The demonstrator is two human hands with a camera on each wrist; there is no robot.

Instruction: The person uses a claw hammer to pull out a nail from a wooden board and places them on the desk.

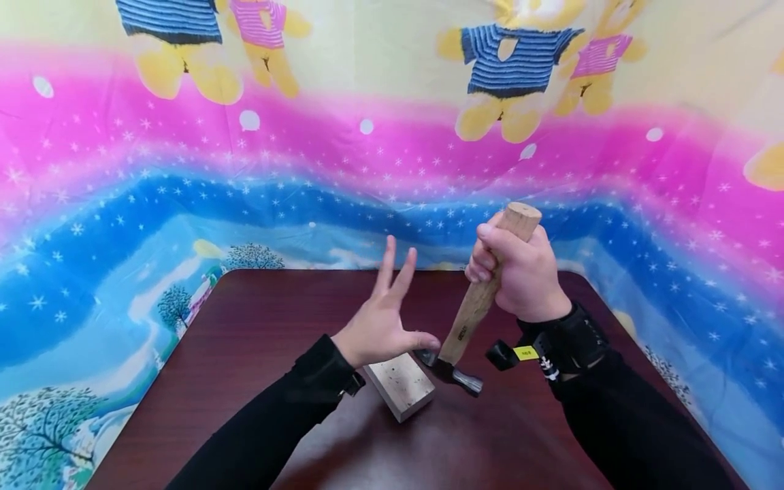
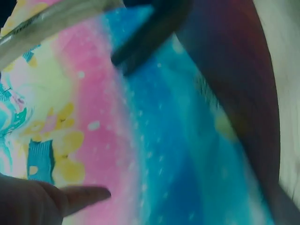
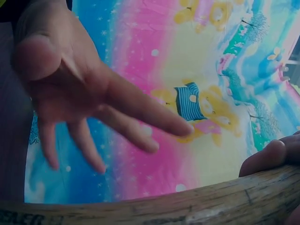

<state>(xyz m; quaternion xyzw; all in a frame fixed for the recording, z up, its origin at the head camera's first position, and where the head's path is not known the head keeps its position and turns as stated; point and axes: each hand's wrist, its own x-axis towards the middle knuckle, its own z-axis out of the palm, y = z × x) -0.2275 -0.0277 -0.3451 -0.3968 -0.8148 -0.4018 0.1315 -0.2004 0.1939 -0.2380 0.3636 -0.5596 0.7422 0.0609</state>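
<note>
My right hand (image 1: 523, 272) grips a hammer (image 1: 471, 316) by its wooden handle, near the end. The handle slants, its butt end up and the dark metal head (image 1: 452, 374) hanging low over the table. My left hand (image 1: 382, 323) is held up with fingers spread and nothing in them; in the head view its thumb overlaps one end of the hammer head. Below that hand, a pale wooden block (image 1: 401, 388) lies on the table, partly hidden by the hand. In the right wrist view, the left hand (image 3: 84, 89) spreads beyond the hammer handle (image 3: 197, 201).
The dark reddish-brown table (image 1: 245, 340) has a glossy top and rounded far corners. A printed cloth (image 1: 343, 156) with bears and snowflakes hangs around its back and sides. A wrist strap with a small black camera (image 1: 503, 355) sits on the right arm.
</note>
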